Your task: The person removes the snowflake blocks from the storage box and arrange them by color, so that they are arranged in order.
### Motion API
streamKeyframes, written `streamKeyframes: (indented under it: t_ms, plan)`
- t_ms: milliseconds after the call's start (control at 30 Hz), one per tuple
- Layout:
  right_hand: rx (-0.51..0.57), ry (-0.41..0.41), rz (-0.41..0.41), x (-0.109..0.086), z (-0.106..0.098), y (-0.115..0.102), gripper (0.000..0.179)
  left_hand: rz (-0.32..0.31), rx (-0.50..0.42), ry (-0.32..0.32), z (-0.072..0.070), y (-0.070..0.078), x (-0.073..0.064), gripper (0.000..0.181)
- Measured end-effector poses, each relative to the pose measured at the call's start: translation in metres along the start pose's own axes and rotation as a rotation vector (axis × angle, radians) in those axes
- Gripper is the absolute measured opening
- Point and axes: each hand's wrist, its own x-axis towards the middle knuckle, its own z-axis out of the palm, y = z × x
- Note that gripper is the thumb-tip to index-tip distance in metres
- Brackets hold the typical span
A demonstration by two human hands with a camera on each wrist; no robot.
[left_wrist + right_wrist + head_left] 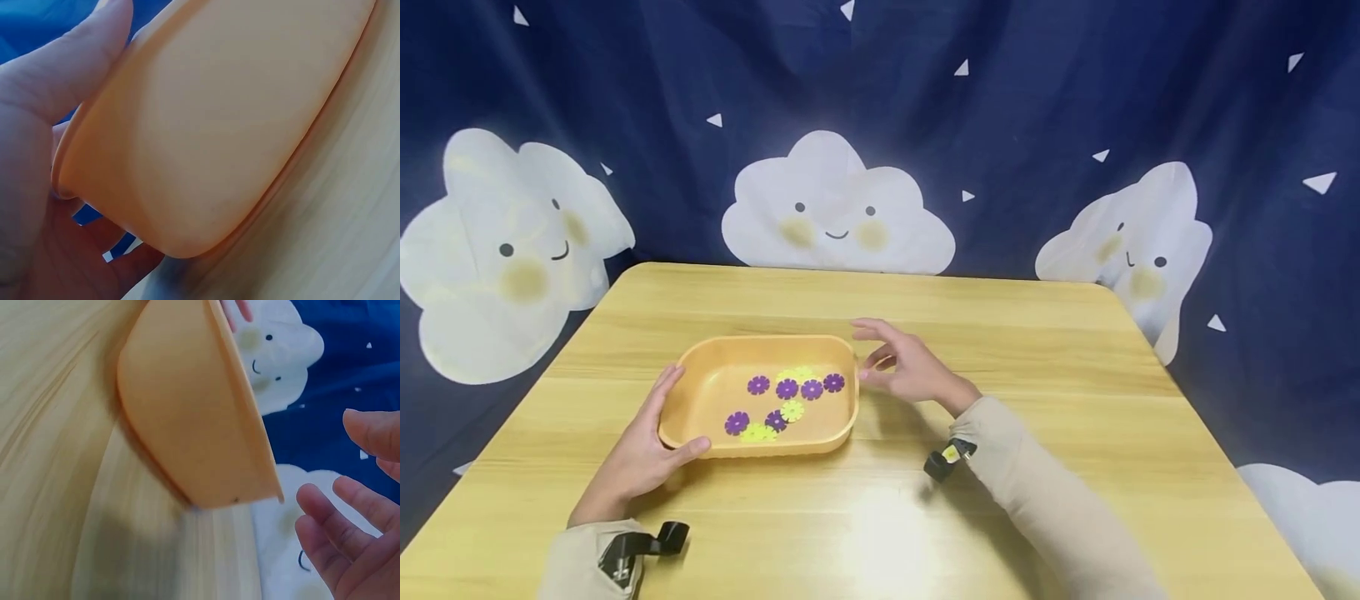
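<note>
A shallow orange plastic basin sits on the table, left of its middle. Inside lie several purple snowflake-shaped discs and several yellow discs of the same notched kind, some overlapping. My left hand grips the basin's left end, the thumb at the near rim and the fingers around the outer side; the left wrist view shows the thumb along the rim. Beside the basin's right end is my right hand, its fingers loosely bent and holding nothing. In the right wrist view those fingers are apart from the basin wall.
The wood-grain table extends to the right of and behind the basin. A dark blue curtain with white smiling clouds hangs behind it. Black camera mounts sit on both beige sleeves.
</note>
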Motion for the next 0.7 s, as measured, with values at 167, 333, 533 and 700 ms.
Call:
streamKeyframes:
  t_ms: [167,333,533,700]
  plan:
    - [-0.015,-0.07,-0.019,0.016,0.005,-0.006,0.064,-0.023,-0.053,-0.003,0.0,-0.001,0.002,0.106]
    - [-0.044,-0.124,-0.014,0.033,0.01,-0.013,0.06,-0.042,-0.065,0.01,-0.001,0.0,0.003,0.108]
    - [-0.076,-0.195,0.026,0.047,0.016,-0.017,0.054,-0.08,-0.024,0.024,-0.002,0.001,0.001,0.109]
    - [-0.102,-0.236,0.051,0.056,0.018,-0.017,0.053,-0.1,0.016,0.033,-0.002,0.002,-0.002,0.111]
